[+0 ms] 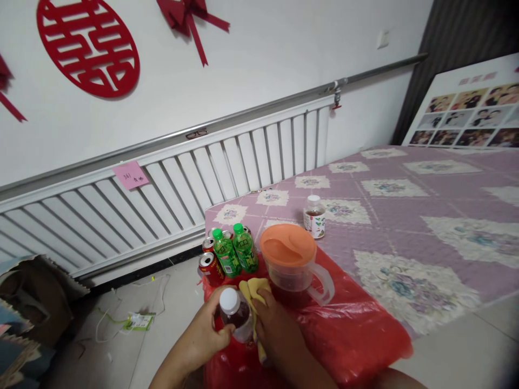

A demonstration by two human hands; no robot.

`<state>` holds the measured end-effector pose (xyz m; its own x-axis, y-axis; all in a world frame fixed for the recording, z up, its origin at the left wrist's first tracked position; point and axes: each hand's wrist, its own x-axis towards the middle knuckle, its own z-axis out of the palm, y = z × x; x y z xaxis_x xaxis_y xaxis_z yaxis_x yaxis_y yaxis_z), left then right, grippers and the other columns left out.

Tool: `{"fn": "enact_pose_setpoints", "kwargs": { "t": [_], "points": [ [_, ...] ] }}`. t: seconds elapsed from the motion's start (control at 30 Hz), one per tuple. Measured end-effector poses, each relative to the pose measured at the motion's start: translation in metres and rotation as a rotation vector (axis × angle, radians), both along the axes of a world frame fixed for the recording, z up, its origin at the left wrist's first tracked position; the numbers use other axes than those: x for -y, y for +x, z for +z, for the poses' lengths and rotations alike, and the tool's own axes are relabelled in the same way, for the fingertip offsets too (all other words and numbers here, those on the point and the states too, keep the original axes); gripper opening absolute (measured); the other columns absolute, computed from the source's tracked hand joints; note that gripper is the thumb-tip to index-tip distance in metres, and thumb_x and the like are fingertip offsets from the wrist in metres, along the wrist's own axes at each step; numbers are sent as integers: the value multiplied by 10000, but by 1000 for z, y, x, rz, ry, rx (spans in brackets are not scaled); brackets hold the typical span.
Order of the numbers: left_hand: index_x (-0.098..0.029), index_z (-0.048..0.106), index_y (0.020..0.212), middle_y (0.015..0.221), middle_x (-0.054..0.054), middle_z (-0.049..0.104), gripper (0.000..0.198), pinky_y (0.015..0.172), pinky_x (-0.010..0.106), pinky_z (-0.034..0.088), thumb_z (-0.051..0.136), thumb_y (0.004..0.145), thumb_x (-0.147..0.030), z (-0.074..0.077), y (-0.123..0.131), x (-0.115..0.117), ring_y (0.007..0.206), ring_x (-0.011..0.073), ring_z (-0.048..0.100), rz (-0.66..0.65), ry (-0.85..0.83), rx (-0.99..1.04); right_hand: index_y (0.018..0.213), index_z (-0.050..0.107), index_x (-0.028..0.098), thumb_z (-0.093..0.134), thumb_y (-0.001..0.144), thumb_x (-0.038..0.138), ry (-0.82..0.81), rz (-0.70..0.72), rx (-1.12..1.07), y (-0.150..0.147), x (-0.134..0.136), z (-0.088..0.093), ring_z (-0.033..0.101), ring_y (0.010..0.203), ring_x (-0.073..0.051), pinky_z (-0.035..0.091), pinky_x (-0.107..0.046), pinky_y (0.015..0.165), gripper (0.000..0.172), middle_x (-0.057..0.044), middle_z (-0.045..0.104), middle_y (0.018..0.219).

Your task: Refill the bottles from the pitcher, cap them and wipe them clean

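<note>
My left hand (pixel 213 327) is wrapped round a clear jar with a white lid (pixel 235 316), which has dark contents. Pressed against the jar's right side is a folded yellow cloth (pixel 253 292), gripped in my right hand (pixel 273 319). Both hands are over a red plastic sheet (pixel 344 329). Just beyond the cloth stands a clear pitcher with an orange lid (pixel 288 248), its handle pointing right. Two green bottles (pixel 235 254) stand behind my left hand, beside several opened red cans (pixel 211 267).
A second white-lidded jar (pixel 314 217) stands on the purple patterned cover (pixel 389 216) behind the pitcher. A white radiator (pixel 174 189) runs along the wall, with a pink note (pixel 130 175) on it. Cords and a green packet (pixel 140 321) lie on the floor at left.
</note>
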<state>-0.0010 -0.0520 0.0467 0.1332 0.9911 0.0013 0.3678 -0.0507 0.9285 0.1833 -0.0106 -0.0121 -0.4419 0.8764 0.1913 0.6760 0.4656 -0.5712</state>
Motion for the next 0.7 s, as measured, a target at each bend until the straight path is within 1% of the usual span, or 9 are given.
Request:
{"fn": "enact_pose_setpoints", "kwargs": {
  "t": [0.07, 0.17, 0.27, 0.33, 0.37, 0.4, 0.47, 0.63, 0.7],
  "points": [
    [-190, 478, 1333, 1362, 104, 578, 693, 1171, 472, 296, 569, 664, -36, -2, -1, 0, 1291, 289, 511, 17, 0, 13, 1183, 677, 146, 495, 813, 49, 96, 8, -64, 1, 2, -2, 639, 1163, -271, 534, -390, 974, 424, -188, 602, 1342],
    [-188, 483, 1326, 1353, 93, 590, 689, 1162, 444, 321, 572, 661, -28, -3, -1, 0, 1283, 276, 519, 32, 10, 29, 1215, 656, 144, 477, 840, 73, 334, -10, -210, 5, 8, 0, 597, 1217, -270, 527, -399, 993, 421, -183, 604, 1330],
    [-196, 487, 1329, 1344, 83, 603, 698, 1113, 413, 391, 571, 658, -21, -1, 0, 1, 1247, 267, 547, 23, 12, 39, 1233, 639, 186, 478, 880, 111, 556, -26, -299, 7, 19, 6, 616, 1169, -249, 558, -367, 938, 395, -153, 615, 1311],
    [-200, 489, 1331, 1349, 79, 603, 705, 1100, 410, 407, 567, 655, -17, 0, 1, 1, 1237, 266, 554, 16, 7, 45, 1231, 636, 209, 497, 889, 127, 635, -37, -285, 6, 25, 9, 636, 1123, -243, 568, -361, 909, 378, -138, 624, 1302],
    [-200, 491, 1329, 1349, 79, 604, 703, 1102, 413, 405, 567, 655, -18, 1, 1, 1, 1240, 267, 553, 19, 4, 46, 1231, 636, 215, 502, 889, 127, 643, -46, -263, 5, 26, 9, 643, 1109, -244, 571, -362, 901, 377, -135, 626, 1304],
    [-198, 493, 1327, 1346, 80, 607, 697, 1105, 416, 403, 571, 656, -24, 1, 1, 1, 1244, 270, 551, 28, 3, 49, 1235, 634, 213, 501, 885, 122, 631, -57, -235, 3, 27, 8, 648, 1104, -248, 572, -366, 897, 386, -138, 624, 1313],
    [-192, 495, 1323, 1338, 85, 614, 685, 1106, 421, 402, 581, 661, -39, -1, 1, 2, 1251, 275, 549, 48, 1, 51, 1246, 632, 196, 493, 869, 109, 545, -81, -158, 0, 24, 3, 659, 1094, -256, 574, -370, 891, 411, -152, 621, 1326],
    [-189, 486, 1340, 1328, 86, 618, 693, 1132, 424, 372, 586, 671, -42, -10, -3, 1, 1259, 268, 549, 88, 16, 29, 1186, 676, 199, 511, 827, 79, 202, -75, 96, -5, 12, -11, 742, 866, -214, 596, -278, 741, 414, -154, 661, 1281],
    [-196, 491, 1345, 1322, 84, 621, 691, 1127, 425, 377, 585, 678, -41, -12, -4, 2, 1258, 272, 548, 91, 23, 11, 1175, 683, 193, 503, 813, 51, 126, -59, 122, -6, 10, -13, 746, 881, -216, 596, -270, 740, 428, -158, 653, 1295]
  ]
}}
